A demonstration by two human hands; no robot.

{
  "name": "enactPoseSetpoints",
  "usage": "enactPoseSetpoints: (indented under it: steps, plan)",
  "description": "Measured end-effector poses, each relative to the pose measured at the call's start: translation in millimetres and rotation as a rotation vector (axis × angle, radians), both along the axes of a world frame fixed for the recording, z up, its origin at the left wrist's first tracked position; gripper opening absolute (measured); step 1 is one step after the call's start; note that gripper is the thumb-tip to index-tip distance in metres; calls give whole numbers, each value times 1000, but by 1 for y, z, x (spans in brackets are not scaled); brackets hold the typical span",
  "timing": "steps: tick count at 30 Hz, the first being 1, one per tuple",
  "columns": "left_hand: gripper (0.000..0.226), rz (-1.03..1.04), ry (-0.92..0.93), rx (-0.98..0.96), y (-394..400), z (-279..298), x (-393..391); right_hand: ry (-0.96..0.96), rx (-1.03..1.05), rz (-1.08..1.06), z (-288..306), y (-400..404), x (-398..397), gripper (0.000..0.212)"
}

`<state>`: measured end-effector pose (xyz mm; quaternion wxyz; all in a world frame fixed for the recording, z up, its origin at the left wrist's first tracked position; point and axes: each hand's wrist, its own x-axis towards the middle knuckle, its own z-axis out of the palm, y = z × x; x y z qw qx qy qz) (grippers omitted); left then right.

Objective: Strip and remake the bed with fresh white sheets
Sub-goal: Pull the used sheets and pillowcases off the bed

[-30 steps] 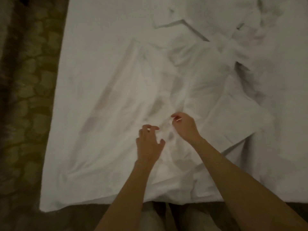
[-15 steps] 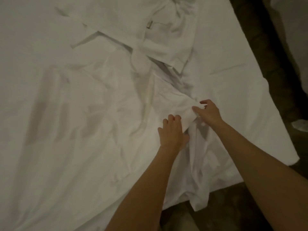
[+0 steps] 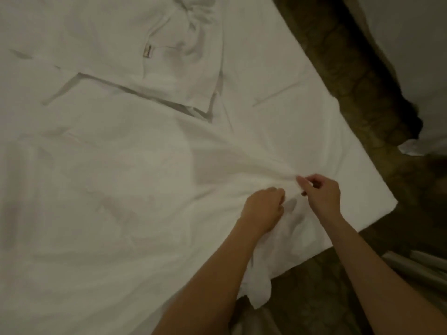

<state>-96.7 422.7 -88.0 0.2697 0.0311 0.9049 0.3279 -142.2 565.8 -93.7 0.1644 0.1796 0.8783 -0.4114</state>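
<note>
Both hands [image 3: 263, 209] [image 3: 321, 197] newly gripping sheet [image 3: 121, 189]

A dimly lit room seen from above. A carpet [image 3: 358, 76] in brown and olive, patterned with dark curved outlines like scales or stones, runs diagonally from the top centre to the bottom right. Beyond the carpet, in the upper right corner, a pale grey surface [image 3: 411, 44] rises, perhaps a wall or hanging fabric. Light is low, warm and even, and shadows are soft.
</note>
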Motion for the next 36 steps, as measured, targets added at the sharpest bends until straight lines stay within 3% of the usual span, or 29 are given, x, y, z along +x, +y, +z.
enactPoseSetpoints:
  steps: [4, 8, 11, 14, 17, 22, 24, 26, 29, 32, 34, 36]
  plan:
    - [18, -140, -25, -85, 24, -21, 20, -103, 79, 30, -24, 29, 30, 19]
    - [18, -220, -112, -125, 19, -34, 39, -258, 139, 140, -45, 33, 48, 15]
    - [15, -215, -214, -33, 9, -31, 37, -218, 138, 170, -40, 16, 32, 11]
    - [15, -49, -302, 173, -6, -18, 23, -94, 68, 153, -28, -25, -9, 16]
    - [14, 190, -172, 234, -42, -5, 4, 1, -47, 227, -22, -88, -48, 20]
    - [14, 550, 119, 161, -134, 9, -25, 151, -155, 449, -19, -191, -83, 17]
    - [22, 577, 290, 17, -175, 14, -40, 143, -104, 595, -22, -219, -83, 19]
    - [36, 455, 385, -242, -214, 16, -59, 111, -28, 794, -25, -238, -76, 25]
    - [44, 270, 215, -593, -264, 12, -80, 75, 205, 1027, -29, -253, -65, 54]
    - [44, 158, -116, -765, -291, 4, -78, -25, 338, 932, -34, -255, -66, 85]
    - [44, 184, -207, -735, -299, -7, -65, -44, 278, 827, -40, -259, -70, 79]
    - [44, 266, -223, -644, -303, -20, -52, -29, 134, 702, -43, -266, -76, 56]
